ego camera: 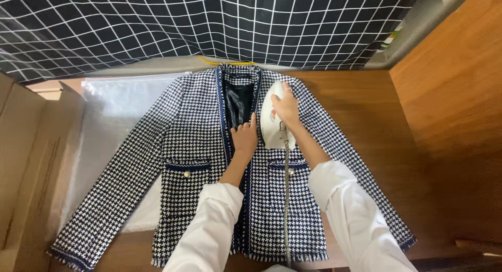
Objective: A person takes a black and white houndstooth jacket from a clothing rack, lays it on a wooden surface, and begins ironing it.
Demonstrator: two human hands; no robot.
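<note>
A black-and-white houndstooth jacket (188, 162) with navy trim lies flat, front up, on a wooden table (366, 115), collar toward twelve o'clock and hem toward six. Its sleeves spread out toward seven and five o'clock. The front is open a little at the neck, showing a dark lining (238, 102).

The person's right hand (286, 107) is closed around the top of a white iron (273, 120), fingers wrapped over its handle. The iron rests on the jacket's chest panel, just to the three o'clock side of the open front, its nose pointing toward twelve. A braided cord (286, 199) runs from the iron straight down toward six o'clock, across the pocket (285, 165) and off the hem.

The left hand (244, 138) lies flat and open on the navy front edge, fingers spread and pointing toward twelve, holding nothing, only pressing on the cloth. It sits just beside the iron, at its nine o'clock side. Both arms wear white sleeves (209, 230).

Under the jacket's nine o'clock sleeve lies a clear plastic bag (120, 97). Cardboard boxes (31, 157) stand at nine o'clock. A black cloth with a white grid (157, 26) hangs across twelve o'clock, and a wooden panel (455, 83) rises at three.
</note>
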